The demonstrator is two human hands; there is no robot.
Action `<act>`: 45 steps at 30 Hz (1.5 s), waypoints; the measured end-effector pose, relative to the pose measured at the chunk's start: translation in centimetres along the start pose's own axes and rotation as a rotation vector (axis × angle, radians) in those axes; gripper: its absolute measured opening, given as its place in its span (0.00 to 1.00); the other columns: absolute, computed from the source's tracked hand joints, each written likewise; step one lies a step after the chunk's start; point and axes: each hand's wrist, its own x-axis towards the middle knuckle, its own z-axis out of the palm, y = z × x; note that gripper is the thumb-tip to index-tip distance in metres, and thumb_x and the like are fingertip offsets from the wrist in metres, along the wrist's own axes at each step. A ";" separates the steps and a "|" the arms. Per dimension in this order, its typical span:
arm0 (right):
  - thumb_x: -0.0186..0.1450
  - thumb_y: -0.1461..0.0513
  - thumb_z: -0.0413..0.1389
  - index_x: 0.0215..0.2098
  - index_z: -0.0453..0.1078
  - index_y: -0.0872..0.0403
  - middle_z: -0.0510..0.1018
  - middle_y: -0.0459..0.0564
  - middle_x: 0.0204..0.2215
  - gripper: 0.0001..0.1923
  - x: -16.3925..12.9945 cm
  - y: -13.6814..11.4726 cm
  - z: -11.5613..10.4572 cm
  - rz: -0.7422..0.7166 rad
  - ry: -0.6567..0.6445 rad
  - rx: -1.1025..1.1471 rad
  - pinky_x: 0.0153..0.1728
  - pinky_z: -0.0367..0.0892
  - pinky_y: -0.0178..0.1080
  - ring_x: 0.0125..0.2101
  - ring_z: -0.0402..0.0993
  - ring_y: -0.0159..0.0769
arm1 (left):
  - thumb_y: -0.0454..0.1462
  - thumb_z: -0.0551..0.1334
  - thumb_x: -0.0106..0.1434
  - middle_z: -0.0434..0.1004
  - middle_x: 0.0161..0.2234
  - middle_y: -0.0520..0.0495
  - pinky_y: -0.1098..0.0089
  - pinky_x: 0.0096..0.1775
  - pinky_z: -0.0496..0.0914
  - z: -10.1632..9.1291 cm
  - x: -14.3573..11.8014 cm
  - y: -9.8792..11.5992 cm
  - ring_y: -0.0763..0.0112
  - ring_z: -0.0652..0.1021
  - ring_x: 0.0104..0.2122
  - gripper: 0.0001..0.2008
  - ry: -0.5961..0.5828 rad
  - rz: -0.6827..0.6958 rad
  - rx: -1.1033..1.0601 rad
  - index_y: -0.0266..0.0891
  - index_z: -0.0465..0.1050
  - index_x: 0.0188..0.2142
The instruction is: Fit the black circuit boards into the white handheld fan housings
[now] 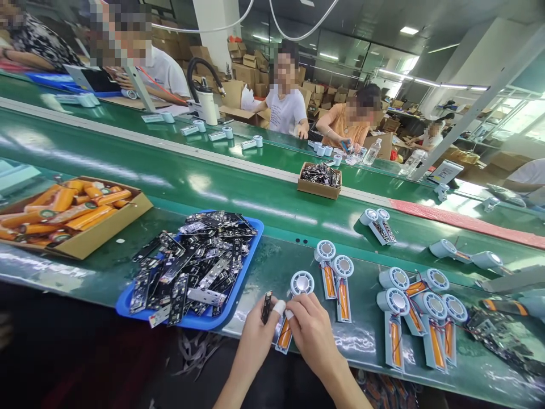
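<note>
My left hand [255,335] pinches a small black circuit board [266,307] upright between thumb and fingers; a white tape wrap covers one fingertip. My right hand [313,332] rests on a white handheld fan half-shell [293,307] lying on the green bench, its orange battery [285,335] showing between my hands. Left of my hands, a blue tray [238,284] is heaped with several black circuit boards [196,261]. Two more fan shells with orange batteries [334,278] lie just to the right.
A cardboard box of orange batteries [72,218] sits at the left. More fan shells [419,315] cluster at the right, others ride the green conveyor [255,193]. A small box of parts [320,180] stands on the belt. Several people work across the line.
</note>
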 end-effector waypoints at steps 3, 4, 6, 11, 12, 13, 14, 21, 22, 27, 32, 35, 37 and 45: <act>0.71 0.70 0.50 0.40 0.69 0.52 0.77 0.51 0.35 0.09 -0.2 0.2 0.1 -0.009 0.018 0.016 0.34 0.68 0.41 0.34 0.70 0.41 | 0.55 0.67 0.53 0.73 0.26 0.52 0.68 0.36 0.68 -0.2 0.2 0.3 0.64 0.72 0.31 0.21 -0.035 0.043 0.053 0.39 0.74 0.28; 0.71 0.70 0.50 0.40 0.69 0.52 0.77 0.51 0.36 0.08 -0.2 0.2 0.1 -0.008 0.021 0.030 0.34 0.68 0.41 0.34 0.70 0.41 | 0.55 0.67 0.53 0.71 0.24 0.53 0.68 0.34 0.68 -0.3 0.2 0.4 0.64 0.72 0.30 0.21 -0.053 0.046 0.066 0.40 0.73 0.26; 0.72 0.69 0.50 0.44 0.69 0.52 0.77 0.51 0.37 0.09 -0.4 0.3 0.2 0.003 0.015 0.051 0.35 0.69 0.41 0.35 0.71 0.41 | 0.55 0.66 0.55 0.65 0.20 0.56 0.70 0.31 0.66 -0.5 0.2 0.4 0.66 0.70 0.26 0.21 -0.087 0.049 0.085 0.40 0.71 0.25; 0.73 0.68 0.48 0.46 0.71 0.51 0.76 0.51 0.37 0.11 -0.8 0.7 0.4 0.028 0.044 0.108 0.35 0.68 0.39 0.35 0.71 0.40 | 0.58 0.62 0.58 0.57 0.18 0.60 0.73 0.23 0.59 -0.5 0.2 0.0 0.73 0.62 0.19 0.23 -0.137 0.053 0.116 0.41 0.69 0.25; 0.73 0.68 0.49 0.43 0.71 0.51 0.76 0.50 0.36 0.10 -0.8 0.8 0.4 0.031 0.062 0.126 0.35 0.68 0.39 0.35 0.71 0.39 | 0.59 0.60 0.59 0.56 0.18 0.60 0.73 0.23 0.58 -0.4 0.2 -0.1 0.74 0.61 0.19 0.24 -0.138 0.054 0.124 0.41 0.68 0.26; 0.73 0.68 0.50 0.42 0.71 0.52 0.76 0.50 0.36 0.09 -0.8 0.8 0.5 0.030 0.078 0.134 0.35 0.68 0.39 0.35 0.71 0.39 | 0.59 0.59 0.60 0.56 0.18 0.60 0.73 0.22 0.57 -0.4 0.1 -0.3 0.75 0.60 0.18 0.24 -0.137 0.054 0.132 0.41 0.68 0.26; 0.72 0.68 0.50 0.41 0.71 0.52 0.77 0.49 0.35 0.09 -0.7 0.9 0.5 0.026 0.088 0.129 0.35 0.68 0.38 0.35 0.71 0.39 | 0.59 0.58 0.61 0.57 0.18 0.60 0.73 0.22 0.57 -0.3 0.0 -0.5 0.75 0.60 0.18 0.24 -0.134 0.056 0.143 0.41 0.68 0.27; 0.64 0.72 0.52 0.35 0.70 0.53 0.76 0.48 0.30 0.10 0.6 0.7 0.0 -0.076 0.099 -0.166 0.30 0.63 0.39 0.29 0.67 0.38 | 0.57 0.51 0.65 0.66 0.21 0.55 0.70 0.24 0.61 -0.6 -0.5 -1.2 0.69 0.66 0.21 0.23 -0.086 0.147 0.289 0.42 0.70 0.30; 0.63 0.73 0.52 0.33 0.69 0.52 0.75 0.47 0.29 0.10 0.7 0.6 0.0 -0.086 0.094 -0.200 0.30 0.62 0.39 0.28 0.67 0.38 | 0.56 0.51 0.65 0.66 0.21 0.54 0.70 0.25 0.62 -0.6 -0.5 -1.2 0.68 0.67 0.22 0.23 -0.085 0.171 0.316 0.42 0.69 0.28; 0.61 0.72 0.53 0.30 0.67 0.52 0.73 0.47 0.27 0.10 1.1 0.3 0.3 -0.064 0.100 -0.253 0.29 0.60 0.40 0.27 0.66 0.38 | 0.50 0.50 0.68 0.69 0.23 0.52 0.68 0.29 0.64 -0.5 -0.4 -1.0 0.65 0.71 0.25 0.20 -0.071 0.291 0.440 0.43 0.66 0.25; 0.60 0.73 0.54 0.28 0.66 0.52 0.72 0.46 0.26 0.10 1.3 0.1 0.2 -0.053 0.099 -0.301 0.29 0.60 0.39 0.27 0.66 0.38 | 0.46 0.48 0.70 0.73 0.24 0.49 0.66 0.31 0.69 -0.3 -0.4 -1.2 0.63 0.74 0.26 0.19 -0.067 0.395 0.534 0.43 0.68 0.27; 0.58 0.74 0.54 0.27 0.65 0.51 0.71 0.46 0.25 0.11 1.5 -0.4 0.2 -0.043 0.088 -0.324 0.28 0.59 0.40 0.27 0.66 0.38 | 0.42 0.46 0.70 0.76 0.29 0.45 0.63 0.33 0.71 -0.3 -0.6 -1.7 0.59 0.77 0.30 0.18 -0.059 0.458 0.593 0.42 0.72 0.33; 0.58 0.74 0.55 0.27 0.65 0.51 0.71 0.47 0.26 0.11 1.6 -0.8 0.1 -0.017 0.057 -0.343 0.28 0.60 0.40 0.27 0.67 0.39 | 0.41 0.47 0.69 0.77 0.32 0.42 0.61 0.34 0.71 -0.4 -0.7 -2.2 0.56 0.79 0.32 0.17 -0.049 0.493 0.637 0.41 0.73 0.38; 0.65 0.72 0.55 0.34 0.69 0.52 0.74 0.49 0.31 0.09 1.6 0.3 -0.3 -0.020 -0.081 -0.226 0.31 0.66 0.39 0.31 0.71 0.41 | 0.37 0.47 0.71 0.78 0.32 0.45 0.65 0.35 0.71 -2.0 -0.3 -1.5 0.59 0.80 0.33 0.14 -0.164 0.555 0.680 0.44 0.71 0.37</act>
